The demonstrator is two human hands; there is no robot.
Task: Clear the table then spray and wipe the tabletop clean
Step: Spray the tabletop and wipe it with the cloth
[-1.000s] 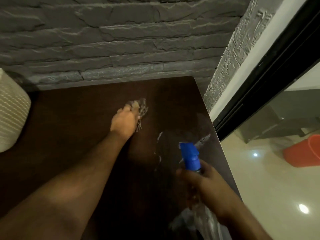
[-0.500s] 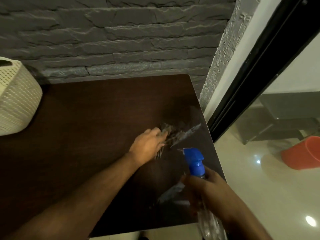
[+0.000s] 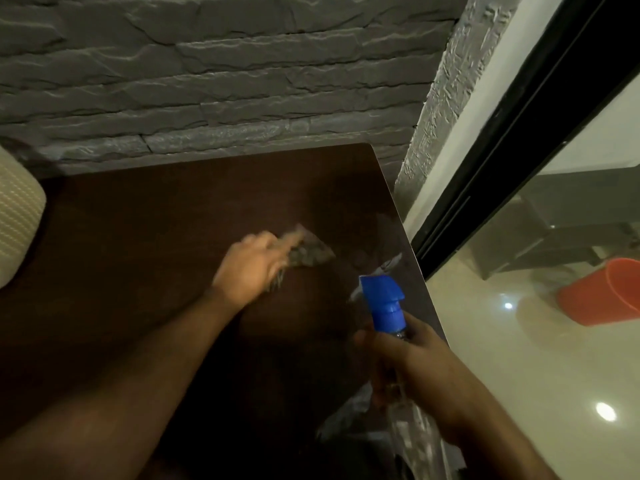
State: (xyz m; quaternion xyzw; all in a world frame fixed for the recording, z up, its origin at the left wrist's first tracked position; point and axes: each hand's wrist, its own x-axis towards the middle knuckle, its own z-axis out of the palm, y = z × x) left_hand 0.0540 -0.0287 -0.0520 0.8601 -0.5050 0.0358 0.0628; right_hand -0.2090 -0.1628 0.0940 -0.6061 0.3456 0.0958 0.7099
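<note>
A dark brown tabletop fills the lower left of the head view. My left hand presses a small greyish cloth onto the table's right part; the hand is blurred by motion. My right hand grips a clear spray bottle with a blue trigger head, held upright above the table's right edge, nozzle pointing left. Wet streaks shine on the wood between the cloth and the bottle.
A cream woven basket stands at the table's left edge. A grey stone wall runs behind the table. To the right lie a glossy floor, a black door frame and an orange bucket.
My left hand swept the cloth from the table's middle toward the right edge, then slightly back. The right hand kept the spray bottle upright in nearly the same place.
</note>
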